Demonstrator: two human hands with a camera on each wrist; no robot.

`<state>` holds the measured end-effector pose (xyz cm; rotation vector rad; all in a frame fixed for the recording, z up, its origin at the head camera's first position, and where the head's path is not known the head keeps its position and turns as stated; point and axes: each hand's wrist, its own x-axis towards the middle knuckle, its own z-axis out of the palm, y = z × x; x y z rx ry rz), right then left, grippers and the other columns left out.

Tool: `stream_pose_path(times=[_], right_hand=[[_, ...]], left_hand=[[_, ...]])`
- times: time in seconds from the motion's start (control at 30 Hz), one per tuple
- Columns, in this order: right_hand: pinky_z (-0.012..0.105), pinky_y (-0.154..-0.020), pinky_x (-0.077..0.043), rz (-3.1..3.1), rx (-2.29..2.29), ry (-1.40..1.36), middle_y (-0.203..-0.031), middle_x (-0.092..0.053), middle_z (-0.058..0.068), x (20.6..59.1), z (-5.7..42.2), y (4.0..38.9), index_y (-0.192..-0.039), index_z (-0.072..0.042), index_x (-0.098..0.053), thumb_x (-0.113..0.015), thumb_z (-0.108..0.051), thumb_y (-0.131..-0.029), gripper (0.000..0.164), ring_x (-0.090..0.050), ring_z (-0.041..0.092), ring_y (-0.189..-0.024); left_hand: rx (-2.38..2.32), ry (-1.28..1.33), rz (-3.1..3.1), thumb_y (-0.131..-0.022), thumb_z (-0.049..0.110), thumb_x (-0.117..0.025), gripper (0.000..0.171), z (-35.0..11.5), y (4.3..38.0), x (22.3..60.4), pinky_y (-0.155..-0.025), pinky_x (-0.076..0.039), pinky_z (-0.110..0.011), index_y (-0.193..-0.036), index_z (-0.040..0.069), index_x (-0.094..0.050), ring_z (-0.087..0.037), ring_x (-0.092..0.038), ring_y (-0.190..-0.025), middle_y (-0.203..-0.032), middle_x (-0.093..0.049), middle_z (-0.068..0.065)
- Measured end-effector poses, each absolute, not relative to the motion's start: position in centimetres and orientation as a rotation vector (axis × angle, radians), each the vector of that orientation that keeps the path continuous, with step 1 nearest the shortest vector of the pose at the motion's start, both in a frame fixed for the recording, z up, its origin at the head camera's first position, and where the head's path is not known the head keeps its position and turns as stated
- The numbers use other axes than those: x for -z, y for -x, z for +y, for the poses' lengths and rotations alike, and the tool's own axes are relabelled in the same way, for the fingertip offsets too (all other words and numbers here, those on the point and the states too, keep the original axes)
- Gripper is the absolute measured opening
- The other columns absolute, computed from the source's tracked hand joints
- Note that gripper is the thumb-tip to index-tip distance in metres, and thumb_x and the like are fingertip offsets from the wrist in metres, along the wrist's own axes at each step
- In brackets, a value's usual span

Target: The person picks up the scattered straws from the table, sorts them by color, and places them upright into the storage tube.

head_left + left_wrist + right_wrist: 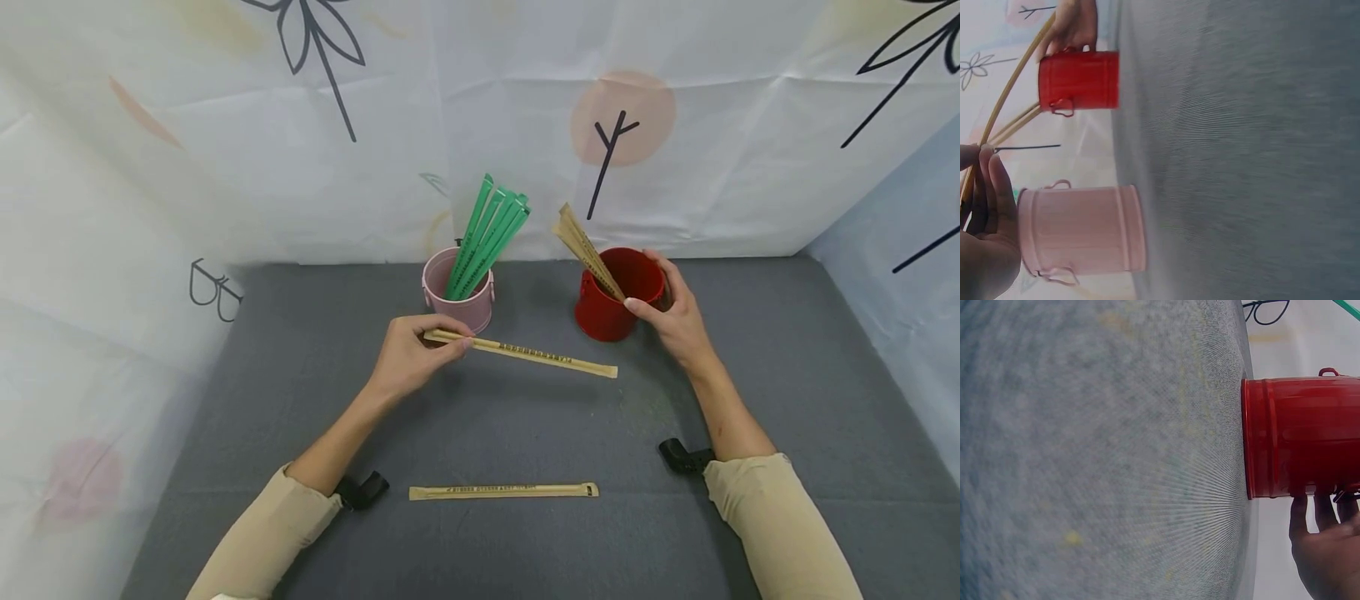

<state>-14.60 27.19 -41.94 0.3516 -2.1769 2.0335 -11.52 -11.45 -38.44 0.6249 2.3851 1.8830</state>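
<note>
My left hand point(412, 354) pinches one end of a tan paper-wrapped straw point(540, 354) with printed lettering. The straw slants above the table, its free end pointing right, in front of the buckets. My right hand point(678, 321) holds the small red bucket point(603, 317) at its right side, thumb on the front rim and fingers round the back. Several tan wrapped straws point(581, 242) lean out of that bucket to the left. In the right wrist view, fingers point(1325, 515) touch the wall of the red bucket point(1310, 437), which stands on the table.
A pink bucket point(468, 315) with several green wrapped straws point(491, 237) stands left of the red one, just behind my left hand. Another tan wrapped straw point(502, 492) lies flat on the grey table point(525, 550) near the front. A patterned white cloth point(510, 108) hangs behind.
</note>
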Motion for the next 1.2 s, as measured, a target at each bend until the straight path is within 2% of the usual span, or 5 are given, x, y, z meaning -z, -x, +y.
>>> stream_pose_path(times=[0.17, 0.37, 0.67, 0.9, 1.2], right_hand=[[0.019, -0.096, -0.044, -2.168, -2.041, -0.364, -0.143, -0.046, 0.011, 42.1, 27.3, 14.7, -0.153, -0.008, -0.035, -0.064, 0.006, -0.091, 0.07, -0.047, 0.02, -0.124], [0.018, -0.095, -0.044, -2.157, -2.048, -0.368, -0.142, -0.047, 0.01, 42.2, 27.4, 14.7, -0.153, -0.009, -0.036, -0.064, 0.006, -0.09, 0.07, -0.048, 0.019, -0.123], [0.018, -0.093, -0.046, -2.135, -2.08, -0.382, -0.143, -0.046, 0.009, 42.2, 27.3, 14.8, -0.152, -0.007, -0.035, -0.063, 0.007, -0.09, 0.069, -0.046, 0.02, -0.124], [0.018, -0.094, -0.046, -2.118, -2.1, -0.399, -0.143, -0.046, 0.01, 42.4, 27.4, 14.8, -0.152, -0.007, -0.035, -0.062, 0.008, -0.09, 0.07, -0.047, 0.019, -0.124], [0.018, -0.095, -0.045, -2.096, -2.112, -0.422, -0.142, -0.047, 0.01, 42.4, 27.3, 15.0, -0.152, -0.005, -0.034, -0.062, 0.009, -0.09, 0.07, -0.048, 0.019, -0.125]], left_hand=[[-1.9, -0.634, 2.42, -0.085, 0.003, -0.078, 0.009, -10.7, 12.6, 37.2, -0.062, -0.055, -0.027, -0.093, 0.003, -0.077, -0.023, -0.069, -0.069, -0.084, -0.074, -0.007], [-1.935, -0.622, 2.447, -0.084, -0.002, -0.076, 0.009, -9.9, 14.1, 36.2, -0.056, -0.052, -0.028, -0.093, -0.003, -0.075, -0.033, -0.066, -0.066, -0.081, -0.072, -0.014], [-1.958, -0.729, 2.494, -0.086, 0.012, -0.079, 0.01, -8.7, 16.5, 35.8, -0.057, -0.053, -0.025, -0.094, 0.006, -0.077, -0.023, -0.071, -0.068, -0.089, -0.074, -0.007], [-1.815, -0.765, 2.494, -0.088, 0.023, -0.078, 0.014, -7.2, 18.3, 34.8, -0.047, -0.042, -0.027, -0.096, 0.012, -0.078, -0.034, -0.07, -0.069, -0.086, -0.073, -0.001], [-1.689, -0.831, 2.527, -0.087, 0.024, -0.079, 0.012, -4.1, 20.1, 35.0, -0.05, -0.043, -0.027, -0.095, 0.015, -0.079, -0.011, -0.056, -0.054, -0.081, -0.072, 0.003]])
